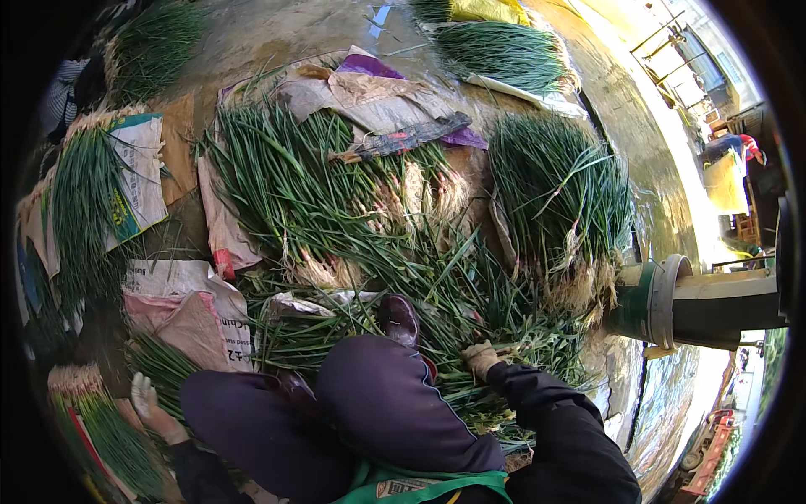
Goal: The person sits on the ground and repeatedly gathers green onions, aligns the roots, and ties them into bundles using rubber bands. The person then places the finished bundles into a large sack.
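Observation:
My right hand (482, 359), in a pale glove, is down among loose green onion leaves (453, 315) beside my shoe. Its fingers are curled, and whether they grip a stalk is hidden. My left hand (153, 406) hangs by my left knee with fingers extended and nothing visible in it. Close to it lie a neat bunch of green onions (116, 422), roots towards the top, and more green leaves (167, 365). Ahead of me a large heap of green onions (302, 176) with whitish roots rests on sacking. Another thick pile (560, 189) stands to its right.
Printed woven sacks (189, 315) lie left of my feet. More onion bunches sit at the far left (88, 183) and far right (504, 53). A green bucket (642, 302) stands at right on wet concrete (667, 214). Beyond are another person (733, 148) and a red truck (708, 453).

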